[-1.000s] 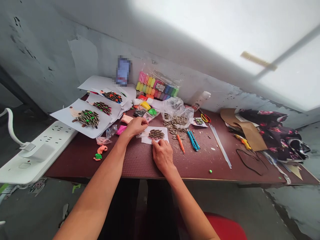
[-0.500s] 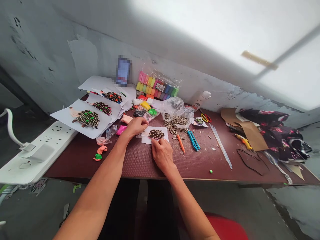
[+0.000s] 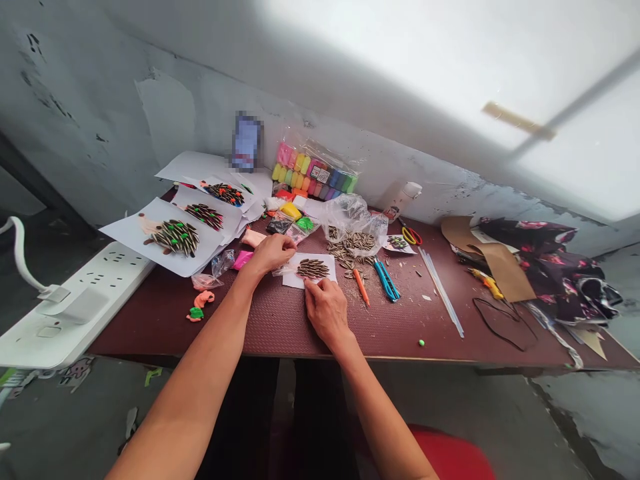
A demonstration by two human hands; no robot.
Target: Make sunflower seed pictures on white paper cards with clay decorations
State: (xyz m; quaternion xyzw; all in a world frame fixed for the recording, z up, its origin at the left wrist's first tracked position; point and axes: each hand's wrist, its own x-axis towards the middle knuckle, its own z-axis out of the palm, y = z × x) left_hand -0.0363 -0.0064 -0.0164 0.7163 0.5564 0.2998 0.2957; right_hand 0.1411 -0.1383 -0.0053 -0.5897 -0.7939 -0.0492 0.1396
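A small white paper card [image 3: 326, 261] lies on the brown table, bearing a hedgehog picture with striped sunflower seeds [image 3: 313, 268] laid as its spines. My left hand [image 3: 274, 253] is by the card's upper left side, fingers bent and drawn together; whatever is in the fingertips is too small to make out. Beneath that hand, a bit of clear plastic [image 3: 286, 269] overlaps the pale left part of the picture. My right hand [image 3: 327, 308] rests at the card's lower edge with curled fingers, its fingertips on the paper.
Loose sunflower seeds [image 3: 350, 250] spill from a clear bag behind the card. An orange pen [image 3: 361, 288], blue cutter [image 3: 387, 280] and scissors [image 3: 411, 235] lie rightward. Finished hedgehog sheets [image 3: 175, 238] and a power strip [image 3: 75, 303] are left. Coloured clay packs [image 3: 315, 175] stand behind.
My right hand has slid very slightly right and down along the card's lower edge. The left hand and the card look almost the same.
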